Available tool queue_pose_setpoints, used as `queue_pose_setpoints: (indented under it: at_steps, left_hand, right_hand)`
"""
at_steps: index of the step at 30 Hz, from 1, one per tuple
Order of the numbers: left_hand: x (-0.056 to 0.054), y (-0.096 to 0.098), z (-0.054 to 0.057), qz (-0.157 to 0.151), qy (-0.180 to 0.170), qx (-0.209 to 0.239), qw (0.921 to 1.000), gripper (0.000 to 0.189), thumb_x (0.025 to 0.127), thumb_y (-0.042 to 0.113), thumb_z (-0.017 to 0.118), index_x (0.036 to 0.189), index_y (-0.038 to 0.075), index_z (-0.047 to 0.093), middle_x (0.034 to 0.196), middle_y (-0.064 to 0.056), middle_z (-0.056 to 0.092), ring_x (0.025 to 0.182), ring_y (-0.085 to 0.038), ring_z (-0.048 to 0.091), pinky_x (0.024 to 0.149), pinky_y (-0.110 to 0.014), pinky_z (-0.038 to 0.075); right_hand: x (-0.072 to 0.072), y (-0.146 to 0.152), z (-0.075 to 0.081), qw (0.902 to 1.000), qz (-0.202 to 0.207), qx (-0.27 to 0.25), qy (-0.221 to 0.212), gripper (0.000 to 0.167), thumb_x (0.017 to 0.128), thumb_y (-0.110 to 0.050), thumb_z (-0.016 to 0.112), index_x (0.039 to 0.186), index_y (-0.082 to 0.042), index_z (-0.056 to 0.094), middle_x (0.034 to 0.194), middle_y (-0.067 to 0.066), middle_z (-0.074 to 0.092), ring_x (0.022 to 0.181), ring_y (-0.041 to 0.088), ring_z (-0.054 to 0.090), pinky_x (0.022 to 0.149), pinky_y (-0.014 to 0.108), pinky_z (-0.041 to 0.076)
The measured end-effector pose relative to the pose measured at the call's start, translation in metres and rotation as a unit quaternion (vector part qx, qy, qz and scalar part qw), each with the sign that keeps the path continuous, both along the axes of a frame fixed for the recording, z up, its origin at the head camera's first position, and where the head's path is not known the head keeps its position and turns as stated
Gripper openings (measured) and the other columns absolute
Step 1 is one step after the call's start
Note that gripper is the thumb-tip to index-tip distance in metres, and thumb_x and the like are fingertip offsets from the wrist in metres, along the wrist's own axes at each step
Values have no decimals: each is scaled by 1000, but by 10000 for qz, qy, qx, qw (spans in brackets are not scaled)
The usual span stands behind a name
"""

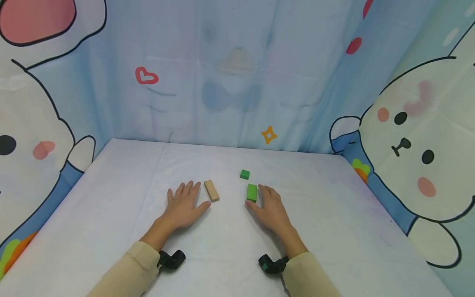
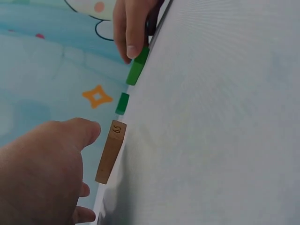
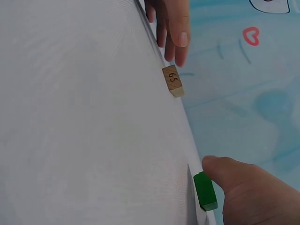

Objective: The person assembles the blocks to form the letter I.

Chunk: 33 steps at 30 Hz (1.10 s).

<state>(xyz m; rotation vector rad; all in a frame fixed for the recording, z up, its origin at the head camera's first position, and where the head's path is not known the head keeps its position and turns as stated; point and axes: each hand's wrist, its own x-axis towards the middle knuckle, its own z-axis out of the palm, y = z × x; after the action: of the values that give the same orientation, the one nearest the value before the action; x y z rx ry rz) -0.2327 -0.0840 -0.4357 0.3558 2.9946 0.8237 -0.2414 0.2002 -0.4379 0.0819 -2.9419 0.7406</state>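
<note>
A plain wooden block (image 1: 211,190) lies on the white table, a printed number on its end face in both wrist views. Just left of it is my left hand (image 1: 184,208), fingers spread and thumb pointing toward the block's near end, holding nothing. To the right lies a bright green block (image 1: 252,192). My right hand (image 1: 272,209) is around its near right side, thumb by the near end and fingers along the right edge. In the right wrist view the thumb (image 3: 220,168) overlaps the green block (image 3: 205,191); firm contact cannot be made out.
Beyond the bright green block sits a smaller dark green block (image 1: 245,174). The white-covered table (image 1: 222,255) ends at a blue cartoon curtain (image 1: 178,111) behind. A black wrist camera (image 1: 172,260) is strapped to the left wrist, another (image 1: 272,265) to the right.
</note>
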Motion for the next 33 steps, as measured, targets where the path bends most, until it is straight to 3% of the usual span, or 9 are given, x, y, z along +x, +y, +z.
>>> queue_pose_setpoints:
  at_steps: [16, 23, 33]
  left_hand:
    - [-12, 16, -3, 350, 58, -102, 9993, 83, 98, 56, 59, 161, 7, 33, 167, -25, 28, 157, -49, 16, 119, -78, 0]
    - [-12, 20, -3, 410, 294, 124, 9987, 79, 97, 48, 64, 158, 4, 39, 162, -27, 35, 154, -51, 22, 119, -77, 6]
    - [-11, 26, 1, 377, 340, 301, 9983, 80, 94, 44, 70, 155, 1, 42, 160, -27, 38, 152, -52, 25, 122, -74, 10]
  right_hand:
    - [-8, -5, -4, 9997, 41, 120, 190, 79, 96, -40, 72, 154, 4, 41, 155, 28, 44, 147, 44, 40, 119, 56, 38]
    - [-10, -9, -4, 9995, 4, 198, 244, 77, 96, -39, 71, 152, 6, 43, 154, 28, 45, 146, 44, 41, 119, 55, 38]
    - [-11, -12, -3, 9995, -90, 150, 276, 75, 96, -39, 71, 151, 6, 44, 152, 28, 46, 145, 44, 42, 118, 55, 39]
